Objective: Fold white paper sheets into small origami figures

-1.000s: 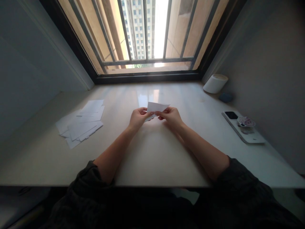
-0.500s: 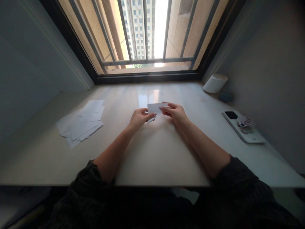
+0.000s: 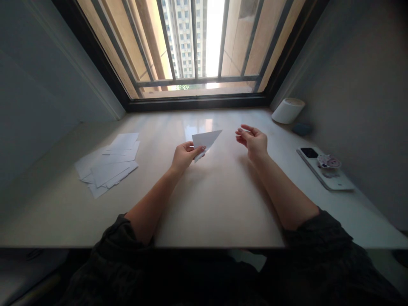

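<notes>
A folded sheet of white paper [image 3: 205, 139], triangular in outline, is pinched between the thumb and fingers of my left hand [image 3: 185, 156]. Its sharp tip points up and to the right, above the white tabletop [image 3: 210, 212]. My right hand [image 3: 255, 140] is raised to the right of the paper, apart from it. Its fingers are loosely curled and spread, with nothing between them. To the left of my left hand lies a loose pile of white paper sheets [image 3: 111, 168].
On the right lies a white phone [image 3: 328, 172] with a round decorated grip [image 3: 329, 161] on its back. Behind it are a white cylindrical object [image 3: 288, 111] and a small dark rounded object [image 3: 301, 129] by the wall. A barred window [image 3: 196, 80] borders the table's far side.
My right hand has let go of the paper and moved right, its fingers opening. My left hand keeps the paper, whose tip now points up and right.
</notes>
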`<state>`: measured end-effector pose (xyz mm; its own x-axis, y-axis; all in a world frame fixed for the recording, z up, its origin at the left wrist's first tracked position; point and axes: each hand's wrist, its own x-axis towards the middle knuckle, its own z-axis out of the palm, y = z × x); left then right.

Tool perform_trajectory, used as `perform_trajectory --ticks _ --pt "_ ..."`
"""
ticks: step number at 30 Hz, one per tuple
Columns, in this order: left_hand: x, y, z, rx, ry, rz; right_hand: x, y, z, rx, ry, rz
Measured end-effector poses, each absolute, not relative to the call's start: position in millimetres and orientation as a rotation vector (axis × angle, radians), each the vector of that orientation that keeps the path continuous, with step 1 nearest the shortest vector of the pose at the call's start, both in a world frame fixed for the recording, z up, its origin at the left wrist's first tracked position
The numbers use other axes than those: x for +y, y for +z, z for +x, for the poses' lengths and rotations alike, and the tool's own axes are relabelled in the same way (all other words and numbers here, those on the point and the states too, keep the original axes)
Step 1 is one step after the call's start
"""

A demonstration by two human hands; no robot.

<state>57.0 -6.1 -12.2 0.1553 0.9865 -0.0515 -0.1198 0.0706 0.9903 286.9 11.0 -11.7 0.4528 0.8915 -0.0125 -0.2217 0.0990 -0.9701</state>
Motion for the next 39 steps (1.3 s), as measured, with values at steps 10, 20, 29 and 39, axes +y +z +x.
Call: perform_trajectory --ticks 10,20,29,39 --pt "-16.2 -9.4 68.7 0.982 1.162 1.043 -21.4 -7.9 230.3 -1.194 1.349 -1.209" --pt "-12.1 -8.4 67.9 1.074 1.221 1.164 -21.9 -16.3 229.5 -1.636 0.862 -1.380" --pt "-11.6 -18.4 67.2 1.090 1.242 1.191 -28.9 -6.9 224.4 -1.902 0.593 -1.410" --pt "-9.1 -12.0 65.4 1.109 1.299 1.055 -27.4 7.2 231.8 -1.889 1.113 -1.305"
